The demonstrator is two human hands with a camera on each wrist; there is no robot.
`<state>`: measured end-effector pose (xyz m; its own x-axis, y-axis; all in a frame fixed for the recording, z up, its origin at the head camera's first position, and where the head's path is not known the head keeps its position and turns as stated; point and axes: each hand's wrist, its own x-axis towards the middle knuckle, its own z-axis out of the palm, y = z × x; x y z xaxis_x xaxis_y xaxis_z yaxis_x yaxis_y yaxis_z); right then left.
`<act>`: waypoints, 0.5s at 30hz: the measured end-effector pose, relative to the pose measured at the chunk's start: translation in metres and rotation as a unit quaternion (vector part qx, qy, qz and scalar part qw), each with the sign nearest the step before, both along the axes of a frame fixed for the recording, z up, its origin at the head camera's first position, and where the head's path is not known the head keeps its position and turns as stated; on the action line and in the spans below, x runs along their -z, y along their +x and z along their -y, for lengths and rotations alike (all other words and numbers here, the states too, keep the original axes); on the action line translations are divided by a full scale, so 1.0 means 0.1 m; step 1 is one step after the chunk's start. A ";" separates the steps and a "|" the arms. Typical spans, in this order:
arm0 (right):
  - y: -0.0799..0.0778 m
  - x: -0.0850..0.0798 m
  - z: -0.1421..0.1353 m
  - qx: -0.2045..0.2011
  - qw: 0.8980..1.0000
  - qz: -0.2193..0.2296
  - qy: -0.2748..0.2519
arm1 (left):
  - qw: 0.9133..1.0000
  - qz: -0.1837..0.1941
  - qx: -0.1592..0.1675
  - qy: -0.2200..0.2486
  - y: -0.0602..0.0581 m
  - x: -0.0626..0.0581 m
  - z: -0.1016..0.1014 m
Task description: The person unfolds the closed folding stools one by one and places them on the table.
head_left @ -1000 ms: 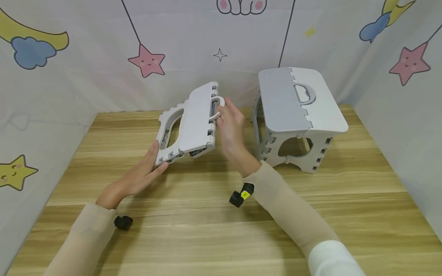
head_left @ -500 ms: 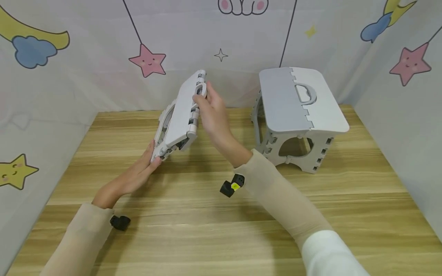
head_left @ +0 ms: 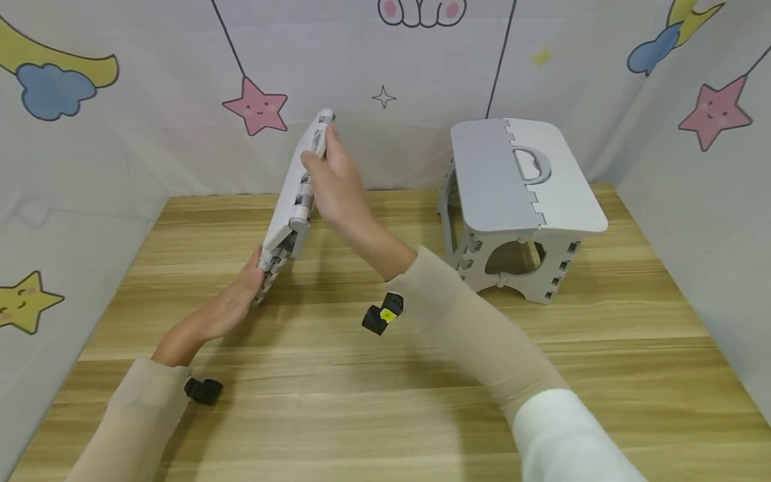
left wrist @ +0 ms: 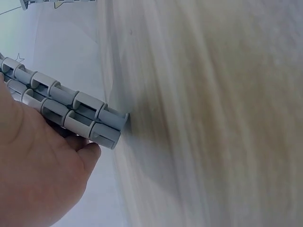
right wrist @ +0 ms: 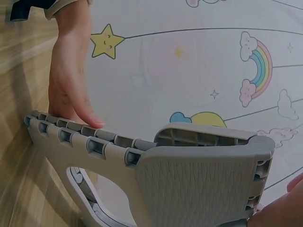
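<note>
Folded stool (head_left: 296, 194) stands on edge on worktop (head_left: 385, 375). Right hand (head_left: 333, 181) grip clasps top handle; left hand (head_left: 241, 294) flat-fingered, bracing bottom hinge edge. Keep lower edge planted, tilt slowly, fingers clear of hinges.

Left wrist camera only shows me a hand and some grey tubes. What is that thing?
Observer: It's a folded stool, held tilted, almost upright.
Operator: Who holds the top?
Observer: The right hand has its grip on the upper end, and the left hand rests against the bottom edge.
Operator: Is anything else there?
Observer: An open stool stands further right on the wooden table.
</note>
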<state>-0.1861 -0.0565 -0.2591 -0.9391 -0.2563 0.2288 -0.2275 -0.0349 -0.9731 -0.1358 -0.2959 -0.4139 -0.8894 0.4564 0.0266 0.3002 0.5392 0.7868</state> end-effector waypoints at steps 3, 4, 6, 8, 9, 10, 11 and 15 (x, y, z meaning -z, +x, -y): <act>0.00 -0.04 0.07 0.006 1.000 0.001 0.025 | 1.000 0.006 0.004 0.012 0.01 0.00 0.02; 0.00 -0.05 0.09 0.010 0.999 0.003 0.035 | 1.000 0.008 0.005 0.014 0.02 -0.01 0.02; 0.02 -0.10 0.14 0.014 0.999 0.010 0.050 | 1.000 0.009 0.010 0.024 0.02 -0.01 0.03; 0.02 -0.15 0.18 0.018 0.997 0.019 0.066 | 0.999 0.004 0.014 0.035 0.02 0.00 0.05; 0.03 -0.18 0.21 0.020 0.997 0.024 0.072 | 0.999 0.000 0.017 0.041 0.02 0.00 0.05; 0.03 -0.20 0.24 0.020 0.996 0.028 0.077 | 0.999 -0.003 0.019 0.045 0.02 0.01 0.06; 0.03 -0.22 0.27 0.020 0.996 0.031 0.081 | 0.999 -0.006 0.021 0.049 0.02 0.01 0.07; 0.02 -0.28 0.39 0.022 0.994 0.037 0.102 | 0.998 -0.008 0.020 0.054 0.05 0.04 0.10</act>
<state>-0.1843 -0.0950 -0.2307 -0.9628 -0.2482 0.1070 -0.1529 0.1737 -0.9729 -0.1303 -0.3063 -0.4177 -0.8698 0.4848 0.0917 0.3323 0.4384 0.8351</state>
